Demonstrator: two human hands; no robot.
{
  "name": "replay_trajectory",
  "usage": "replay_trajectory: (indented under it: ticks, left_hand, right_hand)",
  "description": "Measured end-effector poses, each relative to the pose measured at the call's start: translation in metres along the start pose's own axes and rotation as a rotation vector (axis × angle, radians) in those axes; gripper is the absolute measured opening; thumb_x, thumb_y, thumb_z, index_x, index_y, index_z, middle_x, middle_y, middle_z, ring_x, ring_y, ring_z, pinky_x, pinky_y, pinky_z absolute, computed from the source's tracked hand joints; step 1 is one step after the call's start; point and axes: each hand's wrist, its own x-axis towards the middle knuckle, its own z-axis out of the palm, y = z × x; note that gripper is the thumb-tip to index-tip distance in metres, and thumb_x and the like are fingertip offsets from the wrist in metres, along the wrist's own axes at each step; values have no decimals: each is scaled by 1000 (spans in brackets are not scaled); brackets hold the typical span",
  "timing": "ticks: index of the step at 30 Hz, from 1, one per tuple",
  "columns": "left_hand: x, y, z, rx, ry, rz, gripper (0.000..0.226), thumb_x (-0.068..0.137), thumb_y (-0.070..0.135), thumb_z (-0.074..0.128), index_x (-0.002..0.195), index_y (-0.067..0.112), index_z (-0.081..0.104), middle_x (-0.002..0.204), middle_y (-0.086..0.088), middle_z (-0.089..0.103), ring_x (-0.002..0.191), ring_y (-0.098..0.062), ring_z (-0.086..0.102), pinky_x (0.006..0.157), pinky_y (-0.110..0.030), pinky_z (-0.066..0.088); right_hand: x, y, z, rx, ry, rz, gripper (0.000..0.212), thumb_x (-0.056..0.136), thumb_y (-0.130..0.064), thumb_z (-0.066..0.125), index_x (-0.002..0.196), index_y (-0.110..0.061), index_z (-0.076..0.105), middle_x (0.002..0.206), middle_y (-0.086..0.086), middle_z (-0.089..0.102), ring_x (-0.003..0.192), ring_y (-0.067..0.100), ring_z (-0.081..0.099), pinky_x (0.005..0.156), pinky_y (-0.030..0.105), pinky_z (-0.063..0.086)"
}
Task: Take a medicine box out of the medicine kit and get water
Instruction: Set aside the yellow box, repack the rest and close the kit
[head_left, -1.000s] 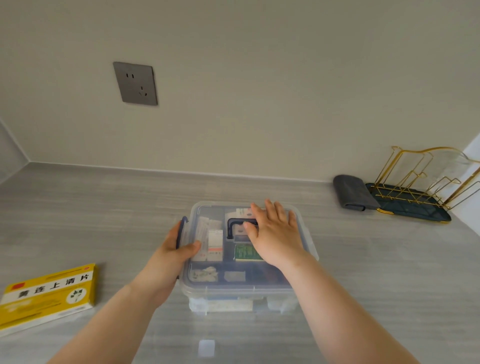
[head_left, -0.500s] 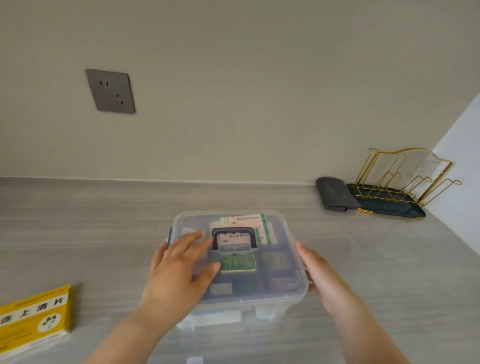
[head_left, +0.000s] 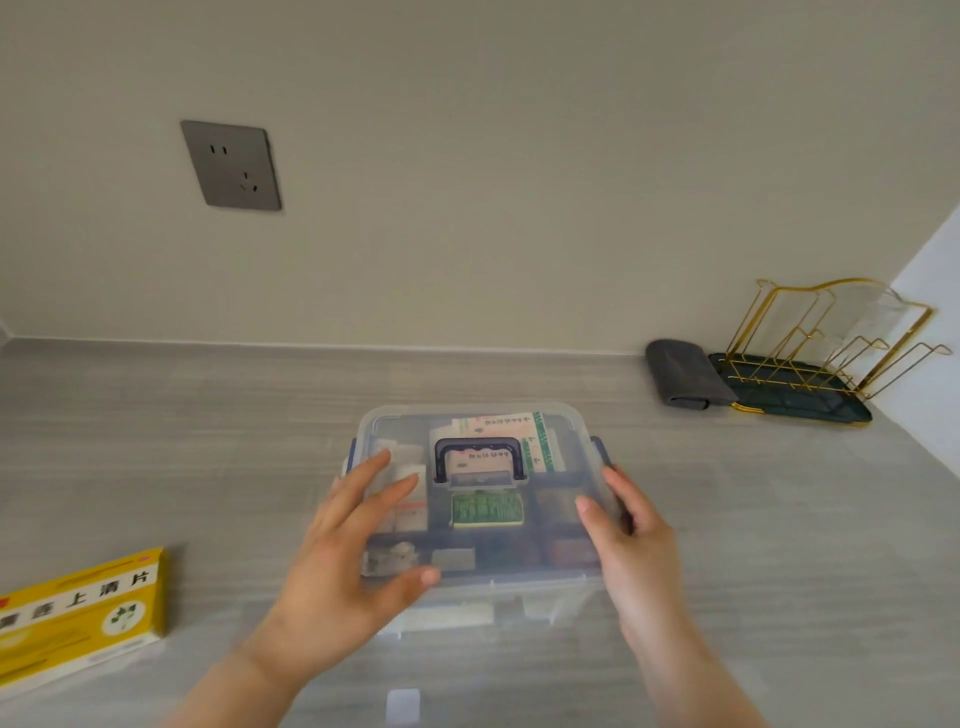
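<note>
A clear plastic medicine kit (head_left: 483, 514) with a dark blue carry handle (head_left: 479, 457) folded flat on its lid is seen resting on the grey countertop (head_left: 779, 545), its lid in place. Through the frosted lid, packets and cartons are only dimly made out: a white and green carton under the handle, a small green label nearer the camera, and blurred shapes elsewhere that cannot be identified. The kit's near left corner is hidden by the left hand (head_left: 345, 561), whose fingers (head_left: 363, 480) are spread flat on the lid and whose thumb reaches toward the kit's near edge. The right hand (head_left: 631, 540) is held against the kit's right side, fingers together and slightly curled by the blue side latch (head_left: 600, 449), thumb resting on the lid's right margin; whether the latch is touched cannot be told. Well to the left of the kit, a yellow medicine box (head_left: 78, 613) lies on the countertop, cut off by the frame edge. Far to the right of the kit, a folded grey cloth (head_left: 680, 374) is set beside a gold wire rack (head_left: 831, 343) on a dark tray. A grey wall socket (head_left: 231, 165) is mounted above and left of the kit.
</note>
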Motion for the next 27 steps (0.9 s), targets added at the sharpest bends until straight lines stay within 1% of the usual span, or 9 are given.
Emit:
replay_trajectory:
  ticks: [2, 5, 11, 13, 15, 17, 21, 24, 27]
  left_hand:
    - [-2, -8, -2, 28, -79, 86, 89, 51, 83, 45, 119, 25, 45, 132, 11, 34, 128, 19, 10, 111, -15, 13]
    - [1, -10, -3, 108, -130, 134, 95, 53, 85, 37, 111, 14, 59, 129, 2, 40, 124, 25, 3, 106, -4, -1]
    - [11, -13, -4, 273, -132, 151, 84, 50, 75, 49, 110, 18, 61, 130, 1, 44, 131, -18, 29, 104, -2, -5]
    - [16, -16, -3, 265, -156, 147, 82, 46, 63, 61, 117, 22, 54, 133, 10, 33, 132, -14, 13, 108, -8, -2]
    - [20, -18, -2, 250, -177, 145, 80, 48, 54, 66, 120, 24, 50, 133, 15, 25, 131, -8, 6, 112, -22, 4]
    - [23, -20, 0, 247, -179, 147, 80, 50, 56, 69, 121, 23, 49, 134, 14, 24, 132, -9, 6, 112, -23, 3]
    - [36, -24, 4, 271, -144, 197, 92, 49, 79, 42, 116, 19, 56, 134, 3, 32, 135, -16, 21, 103, -2, -10]
    - [56, -29, 7, 262, -171, 187, 104, 46, 89, 29, 121, 21, 50, 137, 7, 24, 133, -15, 9, 112, -19, 0]
    - [85, -39, 15, 292, -189, 186, 77, 61, 62, 62, 126, 24, 43, 146, 1, 26, 131, -7, -1, 111, -27, 1]
  right_hand:
    - [-2, 2, 0, -33, -15, -44, 43, 78, -7, 62, 119, -13, 52, 122, 0, 54, 115, 14, 48, 102, 31, 36]
    - [3, 2, 1, -42, -29, -77, 40, 79, -4, 59, 118, -12, 53, 132, 6, 51, 116, 10, 45, 102, 27, 33]
    - [10, 3, 3, -72, -47, -111, 38, 80, -5, 57, 118, -13, 54, 134, 6, 50, 120, 11, 43, 100, 24, 30]
    - [13, 2, 3, -63, -52, -106, 41, 81, -6, 57, 120, -13, 51, 134, 6, 50, 120, 12, 44, 101, 26, 33]
    - [16, 0, 4, -55, -46, -88, 45, 81, -7, 57, 124, -14, 47, 132, 6, 51, 115, 14, 47, 99, 28, 36]
    - [20, -2, 6, -44, -37, -80, 50, 81, -6, 57, 128, -13, 42, 132, 7, 50, 109, 11, 46, 96, 27, 37]
    - [33, -5, 12, -51, -43, -115, 51, 82, -2, 53, 130, -11, 38, 134, 7, 49, 113, 10, 45, 92, 16, 34]
    - [52, -8, 20, -106, -57, -126, 48, 84, -4, 50, 130, -12, 38, 134, 6, 48, 117, 13, 46, 93, 20, 34]
    - [77, -13, 31, -124, -45, -145, 40, 85, -4, 49, 124, -9, 46, 133, 9, 50, 117, 16, 47, 86, 9, 33]
